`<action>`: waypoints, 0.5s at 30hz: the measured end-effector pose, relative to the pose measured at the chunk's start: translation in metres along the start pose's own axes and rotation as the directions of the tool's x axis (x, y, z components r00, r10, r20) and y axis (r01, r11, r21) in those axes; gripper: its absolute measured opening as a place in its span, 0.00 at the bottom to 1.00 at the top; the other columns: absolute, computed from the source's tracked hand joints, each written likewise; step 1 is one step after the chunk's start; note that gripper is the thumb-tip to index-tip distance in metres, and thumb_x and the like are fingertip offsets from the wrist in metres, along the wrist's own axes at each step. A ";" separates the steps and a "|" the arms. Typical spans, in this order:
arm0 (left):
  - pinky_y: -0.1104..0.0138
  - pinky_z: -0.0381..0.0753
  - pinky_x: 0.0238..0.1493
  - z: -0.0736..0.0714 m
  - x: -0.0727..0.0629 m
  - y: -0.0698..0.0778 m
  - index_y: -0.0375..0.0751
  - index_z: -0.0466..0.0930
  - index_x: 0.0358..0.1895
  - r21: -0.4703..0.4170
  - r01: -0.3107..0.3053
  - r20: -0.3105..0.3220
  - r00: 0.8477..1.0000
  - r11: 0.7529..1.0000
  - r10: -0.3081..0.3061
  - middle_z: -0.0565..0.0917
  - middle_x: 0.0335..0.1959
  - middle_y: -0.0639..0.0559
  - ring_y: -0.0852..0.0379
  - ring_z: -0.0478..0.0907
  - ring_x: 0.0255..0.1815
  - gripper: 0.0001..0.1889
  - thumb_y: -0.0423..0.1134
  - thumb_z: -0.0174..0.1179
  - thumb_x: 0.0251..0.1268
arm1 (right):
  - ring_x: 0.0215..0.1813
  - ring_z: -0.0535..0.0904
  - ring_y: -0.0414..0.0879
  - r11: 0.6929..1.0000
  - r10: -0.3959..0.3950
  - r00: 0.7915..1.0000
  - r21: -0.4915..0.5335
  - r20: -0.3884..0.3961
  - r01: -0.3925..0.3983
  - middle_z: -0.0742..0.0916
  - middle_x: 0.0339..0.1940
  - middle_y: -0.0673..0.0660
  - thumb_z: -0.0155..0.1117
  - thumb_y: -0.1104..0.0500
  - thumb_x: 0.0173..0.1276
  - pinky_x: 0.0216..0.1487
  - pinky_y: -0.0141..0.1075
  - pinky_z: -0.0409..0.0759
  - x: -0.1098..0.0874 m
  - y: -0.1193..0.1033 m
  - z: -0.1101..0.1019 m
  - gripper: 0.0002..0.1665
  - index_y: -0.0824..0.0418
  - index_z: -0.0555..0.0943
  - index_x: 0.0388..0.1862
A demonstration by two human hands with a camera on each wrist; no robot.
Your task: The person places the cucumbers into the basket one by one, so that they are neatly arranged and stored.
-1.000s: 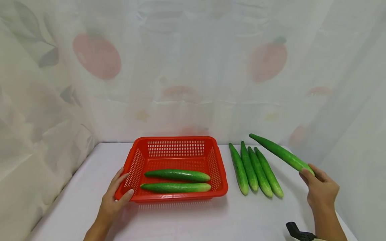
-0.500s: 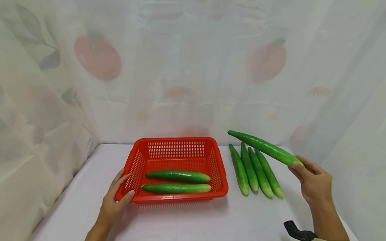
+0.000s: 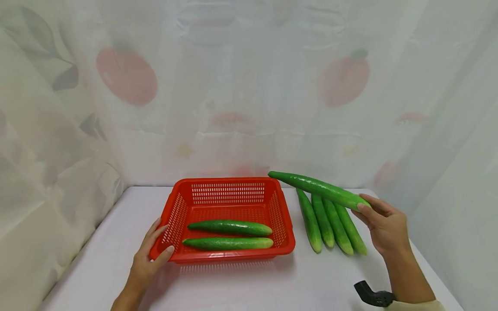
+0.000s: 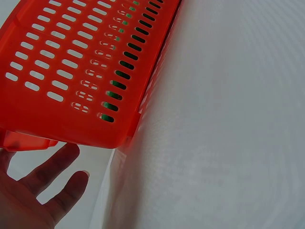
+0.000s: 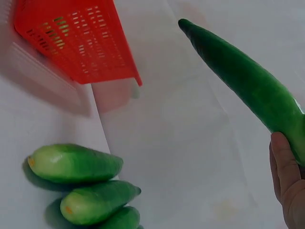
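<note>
Item: one cucumber (image 3: 319,188), held aloft, pale end pinched between thumb and fingers of the right hand (image 3: 385,224); dark tapered end directed left, seen in the head view before the far right corner of the red basket (image 3: 233,255). Basket: perforated plastic, set near the far edge of the white table (image 3: 233,285), left of the far right corner. Contents: two cucumbers (image 3: 229,226), lying lengthwise, one behind the other, pale ends right. Left hand (image 3: 145,257): spread wide at the basket's near left corner, fingers over the left rim, thumb on the near rim. Loose stock: four cucumbers (image 3: 311,224), side by side, right of the basket, pale ends towards the table's near edge, far portions partly hidden by the held piece. Accessory: black fitting (image 3: 373,296) at the right wrist, beside a pale sleeve (image 3: 416,306). Backdrop: whitish curtain (image 3: 249,86), printed with red fruit.
</note>
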State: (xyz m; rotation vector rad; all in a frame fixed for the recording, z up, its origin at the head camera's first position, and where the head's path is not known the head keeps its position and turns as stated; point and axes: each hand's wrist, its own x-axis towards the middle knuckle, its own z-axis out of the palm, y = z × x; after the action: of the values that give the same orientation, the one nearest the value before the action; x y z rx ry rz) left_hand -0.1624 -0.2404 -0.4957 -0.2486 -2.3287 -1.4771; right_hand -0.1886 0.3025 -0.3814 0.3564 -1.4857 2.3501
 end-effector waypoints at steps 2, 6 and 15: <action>0.82 0.64 0.53 0.000 0.000 -0.001 0.43 0.67 0.69 0.000 -0.001 0.001 1.000 1.000 0.001 0.54 0.75 0.55 0.65 0.54 0.70 0.30 0.31 0.62 0.63 | 0.46 0.83 0.49 0.999 0.003 1.000 -0.032 0.011 -0.003 0.84 0.45 0.60 0.55 0.81 0.64 0.45 0.40 0.79 0.000 0.001 0.004 0.17 0.76 0.80 0.51; 0.82 0.65 0.52 0.001 0.000 -0.002 0.43 0.67 0.69 0.007 -0.001 0.001 1.000 1.000 0.001 0.53 0.76 0.54 0.66 0.54 0.69 0.30 0.31 0.62 0.63 | 0.47 0.83 0.47 0.995 0.017 0.999 -0.097 0.028 -0.015 0.83 0.45 0.59 0.57 0.79 0.65 0.45 0.39 0.79 0.000 0.006 0.012 0.17 0.76 0.80 0.52; 0.82 0.65 0.52 0.000 0.001 -0.002 0.43 0.66 0.70 0.010 0.000 0.007 1.000 1.000 0.000 0.53 0.76 0.54 0.66 0.54 0.69 0.30 0.32 0.61 0.64 | 0.49 0.81 0.45 0.969 0.075 0.996 -0.241 0.047 -0.062 0.83 0.48 0.56 0.61 0.72 0.66 0.47 0.38 0.79 0.002 0.017 0.028 0.19 0.78 0.75 0.56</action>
State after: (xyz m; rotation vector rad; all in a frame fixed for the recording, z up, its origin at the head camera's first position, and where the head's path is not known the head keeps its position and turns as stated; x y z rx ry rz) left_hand -0.1637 -0.2418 -0.4972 -0.2509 -2.3413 -1.4665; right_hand -0.1969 0.2704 -0.3827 0.3152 -1.8116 2.1937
